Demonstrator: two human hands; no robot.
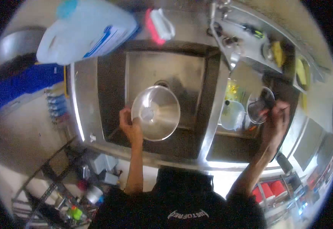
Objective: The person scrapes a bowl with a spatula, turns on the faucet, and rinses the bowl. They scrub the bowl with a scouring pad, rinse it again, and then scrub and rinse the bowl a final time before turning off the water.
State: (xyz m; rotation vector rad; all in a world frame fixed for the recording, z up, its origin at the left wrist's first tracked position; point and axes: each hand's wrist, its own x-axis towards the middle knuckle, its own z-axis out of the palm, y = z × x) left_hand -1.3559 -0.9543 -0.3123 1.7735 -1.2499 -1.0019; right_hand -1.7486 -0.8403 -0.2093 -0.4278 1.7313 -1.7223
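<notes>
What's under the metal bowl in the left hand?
Beneath the metal bowl in the left hand is the sink basin. Part of a round, drain-like fitting shows past the far rim; the bowl hides whatever else lies directly below.

Pink-and-white brush, bright blue cap on a translucent whitish jug, black shirt with pale lettering.

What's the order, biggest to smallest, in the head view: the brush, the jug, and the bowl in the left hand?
1. Jug
2. Bowl in the left hand
3. Pink and white brush
</notes>
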